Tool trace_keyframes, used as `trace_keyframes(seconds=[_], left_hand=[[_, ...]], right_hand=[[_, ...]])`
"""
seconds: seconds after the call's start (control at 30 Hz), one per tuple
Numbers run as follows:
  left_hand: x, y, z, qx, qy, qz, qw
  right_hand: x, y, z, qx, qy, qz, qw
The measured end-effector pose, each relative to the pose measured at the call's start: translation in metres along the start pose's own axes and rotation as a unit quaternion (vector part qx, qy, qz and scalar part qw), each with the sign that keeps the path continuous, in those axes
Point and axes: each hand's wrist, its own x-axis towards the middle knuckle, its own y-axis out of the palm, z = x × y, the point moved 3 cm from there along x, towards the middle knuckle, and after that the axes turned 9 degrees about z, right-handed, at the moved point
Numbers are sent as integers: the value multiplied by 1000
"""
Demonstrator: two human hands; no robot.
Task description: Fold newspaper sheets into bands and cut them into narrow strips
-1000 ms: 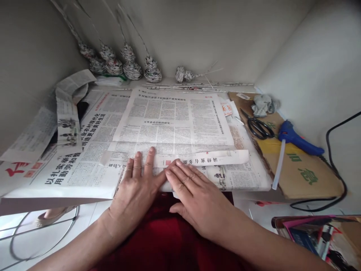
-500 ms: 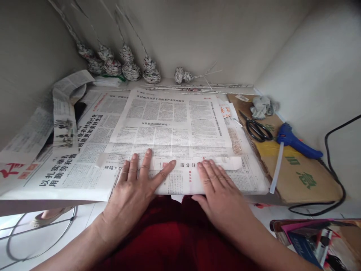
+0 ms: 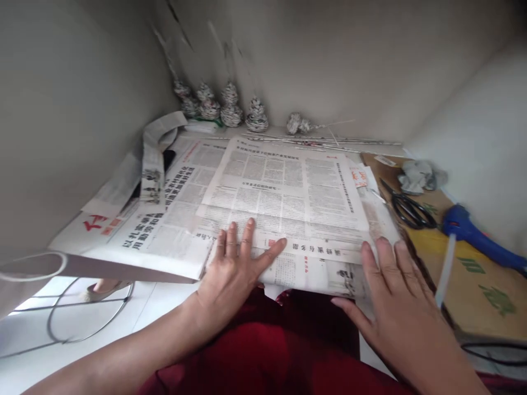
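Note:
A newspaper sheet (image 3: 267, 189) lies on a stack of newspapers, with a folded strip (image 3: 317, 249) along its near edge. My left hand (image 3: 236, 263) rests flat on the left part of that strip, fingers spread. At the strip's right end, my right hand (image 3: 395, 280) lies palm down with its fingers stretched out and the thumb apart, over the paper's right side. Neither hand grips anything. Another printed newspaper (image 3: 197, 170) is under the sheet on the left.
Several woven paper gourds (image 3: 257, 115) stand along the back wall, one lying on its side. Thin paper sticks (image 3: 321, 145) lie before them. Black scissors (image 3: 407, 208), a blue glue gun (image 3: 473, 230) and crumpled cloth (image 3: 418, 175) rest on cardboard (image 3: 481, 274) at right. Newspaper strips (image 3: 152, 164) curl at left.
My right hand has slid right along the strip to its end, and the strip's raised right flap now lies flat. My left hand stays on the strip. The view has turned left.

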Motion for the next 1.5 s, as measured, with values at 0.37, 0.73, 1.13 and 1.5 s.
trace_keyframes(seconds=[0.37, 0.73, 1.13, 1.5], left_hand=[[4, 6, -9, -15, 118, -23, 993], [-35, 16, 86, -75, 52, 12, 996], [-38, 20, 103, -42, 18, -40, 998], [-16, 1, 89, -3, 102, -102, 990]], right_hand=[[20, 34, 45, 26, -136, -65, 988], [19, 31, 43, 25, -118, -78, 990], [25, 7, 38, 28, -108, -37, 993], [38, -3, 11, 79, -89, -8, 993]])
